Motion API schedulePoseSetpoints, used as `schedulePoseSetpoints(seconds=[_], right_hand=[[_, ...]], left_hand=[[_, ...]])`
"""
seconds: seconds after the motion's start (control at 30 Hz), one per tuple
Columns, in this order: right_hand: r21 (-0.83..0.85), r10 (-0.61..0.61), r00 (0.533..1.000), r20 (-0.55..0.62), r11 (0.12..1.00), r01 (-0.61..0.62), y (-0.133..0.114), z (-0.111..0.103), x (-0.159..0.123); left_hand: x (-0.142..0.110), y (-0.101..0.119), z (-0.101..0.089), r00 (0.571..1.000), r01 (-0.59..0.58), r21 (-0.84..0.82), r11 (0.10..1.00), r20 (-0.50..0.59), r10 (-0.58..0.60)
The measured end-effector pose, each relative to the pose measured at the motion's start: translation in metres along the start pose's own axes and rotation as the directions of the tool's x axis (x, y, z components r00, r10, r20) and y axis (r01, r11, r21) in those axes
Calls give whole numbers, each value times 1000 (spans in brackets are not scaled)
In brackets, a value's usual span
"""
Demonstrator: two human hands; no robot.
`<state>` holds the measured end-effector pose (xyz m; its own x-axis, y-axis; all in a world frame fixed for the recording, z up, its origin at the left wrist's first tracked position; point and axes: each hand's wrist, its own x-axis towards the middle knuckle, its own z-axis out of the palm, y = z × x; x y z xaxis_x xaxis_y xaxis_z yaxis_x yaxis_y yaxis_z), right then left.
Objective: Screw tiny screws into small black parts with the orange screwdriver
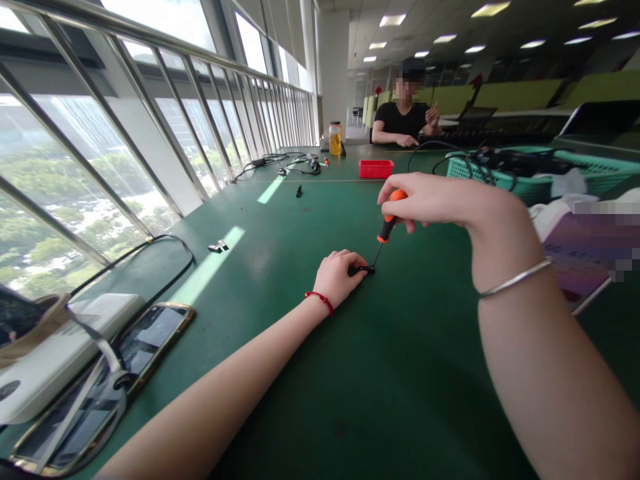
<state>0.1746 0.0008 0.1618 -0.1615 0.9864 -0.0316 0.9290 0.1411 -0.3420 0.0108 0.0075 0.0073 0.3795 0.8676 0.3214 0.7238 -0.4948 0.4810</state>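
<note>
My right hand (417,200) grips the orange and black handle of a screwdriver (387,225) from above. The shaft slants down and to the left, and its tip meets a small black part (369,269) on the green table (400,373). My left hand (340,275) pins that part against the tabletop between thumb and fingers. Most of the part is covered by the fingers, so its exact kind is unclear. A red cord bracelet circles my left wrist, and a silver bangle sits on my right forearm.
Left lie a phone (155,333), a white power-strip-like box (75,353) and cables. Small black pieces (219,247) rest mid-table. Further back are a red tray (376,169), a jar (335,139) and a green basket (530,190) of cables. Another person (405,117) sits at the far end.
</note>
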Motion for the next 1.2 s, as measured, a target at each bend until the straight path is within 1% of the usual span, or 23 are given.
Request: schedulePoseSetpoints(seconds=[0.07,0.2,0.4,0.5,0.67,0.83,0.97,1.2], right_hand=[[-7,3,999,34,1000,-3,-3,-1,-2],[-44,20,999,48,999,-18,-7,-3,-8],[-38,-74,997,-14,997,73,-10,-6,-14],[-42,-111,994,-14,993,110,-12,-3,-12],[-61,-110,994,20,992,111,-14,1,-9],[-50,-101,995,8,994,101,-13,0,-9],[-55,-105,994,20,993,106,-12,1,-7],[-61,-99,995,16,993,99,-13,2,-7]], left_hand=[[0,0,0,1000,-2,2,1000,1,2],[1,0,-1,1000,-1,0,1000,5,1],[0,1,-1,1000,5,-6,1000,-2,-5],[0,2,-1,1000,9,-1,1000,-1,-9],[1,2,-1,1000,6,-10,1000,-7,-7],[1,0,0,1000,-4,-13,1000,-17,4],[1,-1,1,1000,-5,-11,1000,-19,4],[0,1,0,1000,5,-10,1000,-18,-5]])
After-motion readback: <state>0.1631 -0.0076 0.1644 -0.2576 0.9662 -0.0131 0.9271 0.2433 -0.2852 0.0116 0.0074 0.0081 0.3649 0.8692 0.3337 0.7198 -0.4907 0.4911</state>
